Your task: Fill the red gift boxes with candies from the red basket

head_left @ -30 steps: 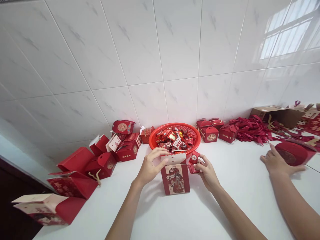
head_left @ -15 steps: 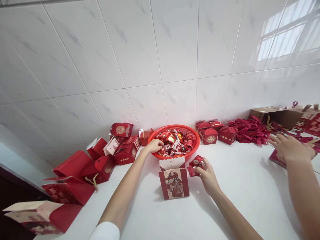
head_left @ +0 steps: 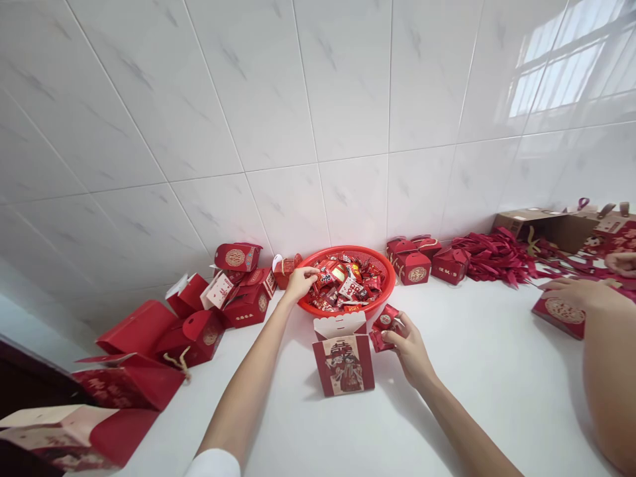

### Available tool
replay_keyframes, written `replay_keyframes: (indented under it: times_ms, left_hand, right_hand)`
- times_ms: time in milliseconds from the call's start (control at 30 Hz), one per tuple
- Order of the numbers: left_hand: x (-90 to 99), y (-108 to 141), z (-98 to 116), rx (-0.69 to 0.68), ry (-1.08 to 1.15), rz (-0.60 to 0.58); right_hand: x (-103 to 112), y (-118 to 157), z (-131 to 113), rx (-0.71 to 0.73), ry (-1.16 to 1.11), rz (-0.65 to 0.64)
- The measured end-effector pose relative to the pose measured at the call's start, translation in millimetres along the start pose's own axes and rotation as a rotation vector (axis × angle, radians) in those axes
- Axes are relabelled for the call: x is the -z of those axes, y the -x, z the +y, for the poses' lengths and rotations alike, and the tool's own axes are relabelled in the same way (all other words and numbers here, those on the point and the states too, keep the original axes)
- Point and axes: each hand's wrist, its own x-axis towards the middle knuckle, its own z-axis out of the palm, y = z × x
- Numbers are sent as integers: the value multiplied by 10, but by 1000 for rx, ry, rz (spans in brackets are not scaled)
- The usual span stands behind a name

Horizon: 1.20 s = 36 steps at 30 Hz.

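Observation:
At the left rim of a red plastic basket, my left hand pinches the edge of a red wrapped candy over the heap of sweets. My right hand is closed on red candy packets, held just right of an upright gift box. This box has a red front with a printed couple, and its scalloped top flap stands up. Its inside is hidden from me.
Several red gift boxes line the left side. More closed boxes and a pile of dark red ribbons lie along the wall, with a cardboard box beyond. At right, a co-worker's hand touches a red box.
My left hand has lifted slightly, and a red candy now shows at its fingertips. My right hand stays beside the gift box. The co-worker's hand has moved down onto the red box.

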Motion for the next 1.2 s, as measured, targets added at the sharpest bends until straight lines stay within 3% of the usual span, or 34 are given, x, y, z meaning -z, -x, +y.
replay_keyframes:
  times_ms: [200,300,500,667,900,1200]
  left_hand:
    - [188,457,295,-130,409,123]
    - [307,789,520,-227,440,137]
    - [451,1339,837,-562,79,73]
    - [399,1511,871,-692,-181,5]
    - [315,1615,742,-633,-181,58]
    - [35,1736,451,-232,57,69]
  right_hand:
    - [-13,8,6,-15,2,3]
    - [-16,13,13,-15,6,-5]
    - [-3,11,41,-19,15,-12]
    - [-1,3,48,-20,28,-11]
    - [4,-5,33,0,32,1]
    - [-47,-12,-274,263,4,37]
